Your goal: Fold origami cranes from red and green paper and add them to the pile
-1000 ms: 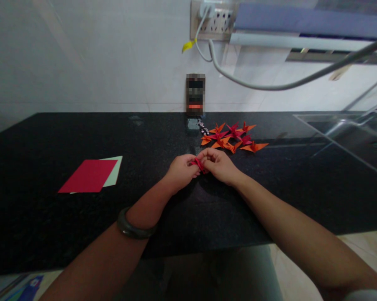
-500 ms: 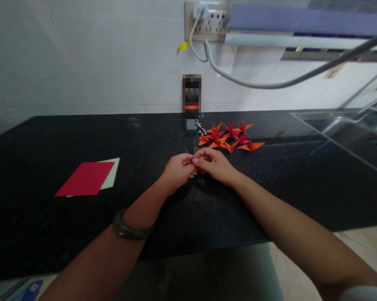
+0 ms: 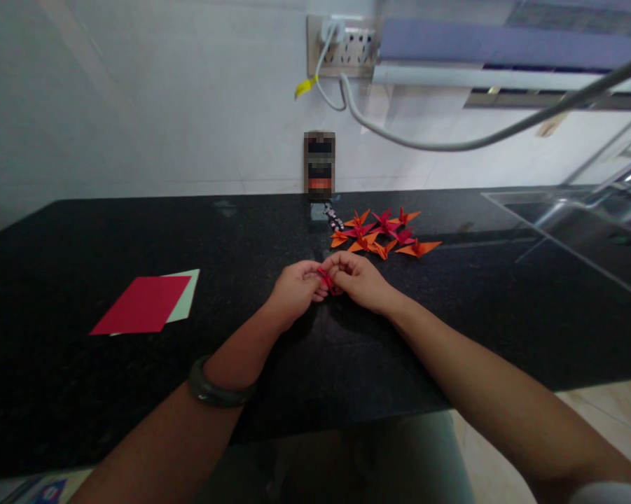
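Note:
Between my two hands is a small red folded paper (image 3: 328, 280), pinched above the dark countertop. My left hand (image 3: 298, 288) grips its left side with thumb and fingers. On the other side, my right hand (image 3: 360, 280) pinches the paper from above, its fingers curled and hiding part of the folds. Just beyond my hands lies a group of several orange and red origami cranes (image 3: 382, 229). Off to the left, a square sheet of red paper (image 3: 143, 304) rests on pale green paper (image 3: 188, 299).
A phone (image 3: 320, 165), blurred out, leans upright against the wall, with a patterned strap (image 3: 334, 217) before it. A power socket (image 3: 347, 47) with a plugged cable is above. The countertop (image 3: 231, 238) meets a metal sink (image 3: 588, 231) at right.
My fingers have shifted slightly around the red paper, and more of it shows between them. The whole view has moved a little, so everything sits slightly lower. Cranes and sheets stay put.

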A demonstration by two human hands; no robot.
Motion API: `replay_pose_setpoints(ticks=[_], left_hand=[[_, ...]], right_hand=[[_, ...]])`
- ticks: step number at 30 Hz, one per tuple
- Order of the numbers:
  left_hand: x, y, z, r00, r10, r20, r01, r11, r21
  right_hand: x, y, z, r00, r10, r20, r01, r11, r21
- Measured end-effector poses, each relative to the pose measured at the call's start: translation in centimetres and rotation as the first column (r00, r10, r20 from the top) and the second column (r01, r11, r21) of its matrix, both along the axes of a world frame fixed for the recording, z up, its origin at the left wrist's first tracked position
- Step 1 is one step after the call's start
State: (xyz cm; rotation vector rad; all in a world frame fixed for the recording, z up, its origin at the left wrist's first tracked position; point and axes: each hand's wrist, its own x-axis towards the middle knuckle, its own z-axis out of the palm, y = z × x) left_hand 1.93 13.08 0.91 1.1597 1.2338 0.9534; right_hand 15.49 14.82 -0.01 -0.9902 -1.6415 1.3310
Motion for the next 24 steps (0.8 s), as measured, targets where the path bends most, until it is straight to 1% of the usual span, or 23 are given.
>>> replay_pose_setpoints(ticks=[4, 7, 10, 13, 16, 20, 22, 24], left_hand=[[-0.24, -0.09, 0.25, 1.0, -0.006, 0.009, 0.006, 1.0, 0.018], [-0.45, -0.23, 0.55, 0.999, -0.012, 0.037, 0.011, 1.0, 0.015], [-0.53, -0.34, 0.67, 0.995, -0.03, 0.1, 0.03, 1.0, 0.004], [-0.48, -0.3, 0.5, 0.987, -0.04, 0.157, 0.043, 0.999, -0.01], [-0.35, -0.09, 0.2, 0.989, -0.012, 0.146, 0.014, 1.0, -0.009], [-0.2, 0.15, 0.03, 0.997, 0.031, 0.066, -0.033, 0.999, 0.022], [-0.18, 0.17, 0.06, 0.998, 0.046, 0.044, -0.047, 0.998, 0.037], [-0.18, 0.14, 0.14, 0.998, 0.053, 0.037, -0.055, 0.998, 0.041]], right_hand=[[0.01, -0.03, -0.1, 0.998, 0.051, -0.03, -0.051, 0.999, -0.003], [0.14, -0.06, 0.1, 0.995, 0.062, -0.074, -0.063, 0.998, -0.011], [0.32, -0.06, 0.43, 0.992, 0.045, -0.119, -0.05, 0.998, -0.034], [0.36, -0.05, 0.57, 0.993, 0.012, -0.121, -0.018, 0.999, -0.049], [0.15, 0.01, 0.36, 0.996, -0.026, -0.082, 0.022, 0.999, -0.043], [0.02, 0.28, 0.01, 0.996, -0.09, 0.003, 0.09, 0.996, 0.03], [0.27, 0.56, 0.01, 0.985, -0.165, 0.047, 0.159, 0.983, 0.096], [0.76, 0.91, 0.07, 0.96, -0.265, 0.092, 0.245, 0.952, 0.183]])
